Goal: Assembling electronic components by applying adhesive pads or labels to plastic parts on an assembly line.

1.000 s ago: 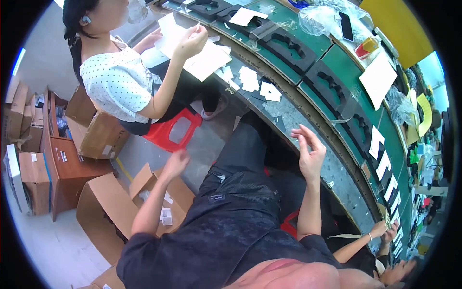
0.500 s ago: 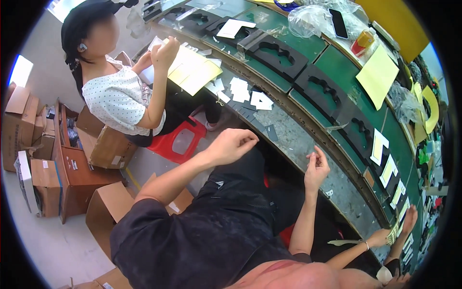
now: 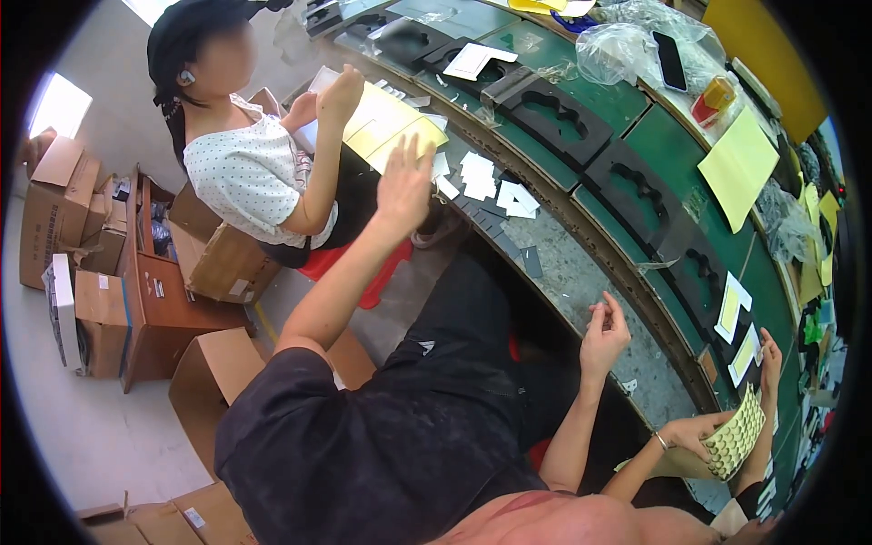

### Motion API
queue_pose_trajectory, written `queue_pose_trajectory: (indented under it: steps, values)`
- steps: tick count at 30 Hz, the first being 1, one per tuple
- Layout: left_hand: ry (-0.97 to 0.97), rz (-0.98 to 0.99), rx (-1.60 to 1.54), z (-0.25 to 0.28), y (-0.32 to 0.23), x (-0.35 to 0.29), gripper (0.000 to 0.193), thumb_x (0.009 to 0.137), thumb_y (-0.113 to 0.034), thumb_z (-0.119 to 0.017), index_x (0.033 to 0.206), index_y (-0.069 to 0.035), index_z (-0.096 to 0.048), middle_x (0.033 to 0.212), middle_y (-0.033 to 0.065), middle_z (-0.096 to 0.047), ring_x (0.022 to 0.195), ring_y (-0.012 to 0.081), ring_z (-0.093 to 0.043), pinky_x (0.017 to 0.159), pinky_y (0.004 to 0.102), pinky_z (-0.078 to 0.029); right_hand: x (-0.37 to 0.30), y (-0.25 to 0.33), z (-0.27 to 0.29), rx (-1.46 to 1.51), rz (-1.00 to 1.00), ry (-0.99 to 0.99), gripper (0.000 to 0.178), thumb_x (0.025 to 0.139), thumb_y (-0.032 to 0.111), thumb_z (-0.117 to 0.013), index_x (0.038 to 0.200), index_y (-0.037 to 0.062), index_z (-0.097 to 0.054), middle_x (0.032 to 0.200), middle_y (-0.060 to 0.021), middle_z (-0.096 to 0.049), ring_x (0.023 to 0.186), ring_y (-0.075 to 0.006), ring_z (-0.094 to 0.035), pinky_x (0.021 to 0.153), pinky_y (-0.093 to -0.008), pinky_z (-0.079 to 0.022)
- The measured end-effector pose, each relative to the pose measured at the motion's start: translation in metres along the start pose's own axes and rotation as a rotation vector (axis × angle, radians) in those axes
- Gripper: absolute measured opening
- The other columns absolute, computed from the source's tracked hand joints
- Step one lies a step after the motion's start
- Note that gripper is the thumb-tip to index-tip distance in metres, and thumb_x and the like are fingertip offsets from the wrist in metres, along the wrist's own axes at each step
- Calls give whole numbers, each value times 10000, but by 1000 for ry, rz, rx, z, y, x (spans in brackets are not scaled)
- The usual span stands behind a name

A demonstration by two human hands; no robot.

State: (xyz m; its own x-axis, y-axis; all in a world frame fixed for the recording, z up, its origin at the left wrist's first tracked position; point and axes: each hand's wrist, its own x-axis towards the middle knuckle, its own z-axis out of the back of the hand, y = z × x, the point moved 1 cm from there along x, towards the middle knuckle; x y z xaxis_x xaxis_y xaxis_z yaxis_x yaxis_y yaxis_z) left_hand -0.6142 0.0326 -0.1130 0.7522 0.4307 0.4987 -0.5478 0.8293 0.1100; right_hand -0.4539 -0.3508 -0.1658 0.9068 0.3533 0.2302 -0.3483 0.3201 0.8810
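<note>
From where I stand, the person's left hand [image 3: 406,186] is stretched toward the yellow sheets [image 3: 381,113] at the far left end of the grey worktop [image 3: 654,365], its fingertips overlapping their near edge in my view; whether they touch, I can't tell. The fingers are long and a little spread, with nothing seen between them.

I'd call this step a reach for the sheets. Taking one would call for a fingertip slid to an edge, then a pinch with the thumb, lifting just a single layer.

The sheets lie flat, seemingly jutting past the worktop's near edge. Their long axis appears to run along that edge, one corner pointing right, toward the white cut pieces [image 3: 477,175], though the co-worker's hand [image 3: 341,95] and the reaching fingers hide parts.

The right hand [image 3: 604,345] hangs over the worktop's near edge, well along to the right. Its fingers are loosely curled, the thumb close to the forefinger; I can't tell if they meet, and I see nothing held. Beyond it, across the worktop, lie black panels [image 3: 599,156] with wavy cut-outs.
</note>
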Motion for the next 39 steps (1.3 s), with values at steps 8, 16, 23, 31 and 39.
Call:
queue_pose_trajectory:
  steps: [8, 16, 23, 31, 39]
  values:
    - [148, 203, 116, -51, 36, 11, 543, 877, -95, -582, 1403, 31, -530, 1473, 232, -531, 1431, 365, -445, 1181, 455, -358, 1, 6, 2, -18, -73, 6, 234, 984, 54, -625, 1191, -22, -703, 865, -99, -734, 733, -126, -668, 664, -281, -533]
    - [-74, -89, -620, 55, -63, 59, 281, 858, -71, -674, 1131, -4, -687, 1316, 184, -628, 1261, 374, -576, 1091, 473, -448, 5, 10, -3, -44, -34, -29, 215, 952, 60, -652, 1142, -17, -716, 855, -133, -731, 718, -187, -695, 658, -309, -549]
    - [-15, -424, -779, 54, -162, 218, 246, 917, -185, -643, 1104, -47, -721, 1171, 144, -717, 1076, 336, -679, 932, 434, -537, 3, 6, 0, -53, -34, -75, 225, 950, 62, -650, 1154, -12, -711, 842, -137, -725, 694, -199, -693, 638, -322, -543]
    - [98, -320, -316, -90, -202, 416, 631, 860, -391, -696, 1385, -70, -560, 1430, 253, -524, 1329, 433, -504, 1085, 501, -445, 7, 15, -11, -209, 97, -138, 245, 924, 29, -652, 1162, -2, -702, 776, -125, -685, 568, -229, -637, 552, -342, -509]
    - [377, -153, -354, -171, -210, 434, 939, 861, -568, -697, 1632, -310, -228, 1670, 293, -150, 1537, 499, -166, 1222, 606, -217, 7, 14, -9, -369, 153, -156, 241, 880, 17, -677, 1118, -1, -710, 724, -100, -632, 543, -238, -596, 532, -369, -484]
